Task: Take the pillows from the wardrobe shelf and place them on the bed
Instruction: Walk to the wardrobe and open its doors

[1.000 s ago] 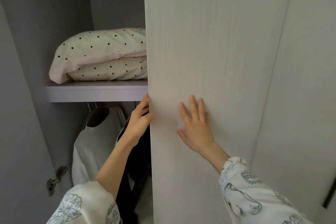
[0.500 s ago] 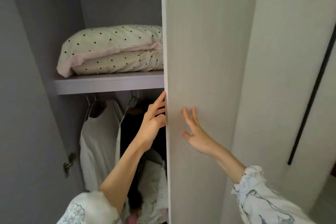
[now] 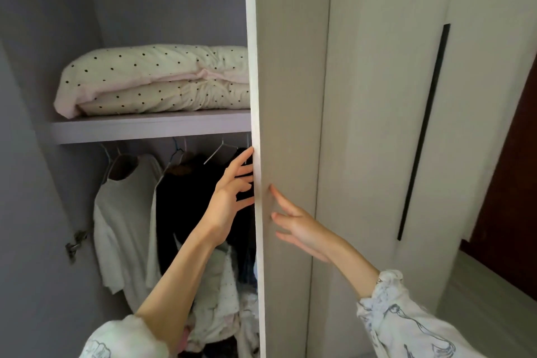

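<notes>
- A person stands at an open wardrobe, both hands on the leading edge of the pale door (image 3: 287, 96) that juts toward the viewer edge-on.
- The left hand (image 3: 229, 197) has its fingers spread and loose, tips touching the door's inner edge; it grips nothing.
- The right hand (image 3: 299, 229) lies flat and open against the door's outer face, likewise empty.
- The polka-dot pillows (image 3: 154, 81), two stacked with a pink-trimmed edge between them, lie on the wardrobe shelf (image 3: 151, 128), untouched.
- The stack sits above and to the left of both hands, its long axis running side to side along the shelf, its right end hidden behind the door.
- The left hand, already inside the opening, looks the nearer; a reach up past the shelf lip would meet the pillows' long front edge.
- Shirts on wire hangers (image 3: 174, 154) hang just beneath the shelf, clear of that path.
- No bed is in view.
</notes>
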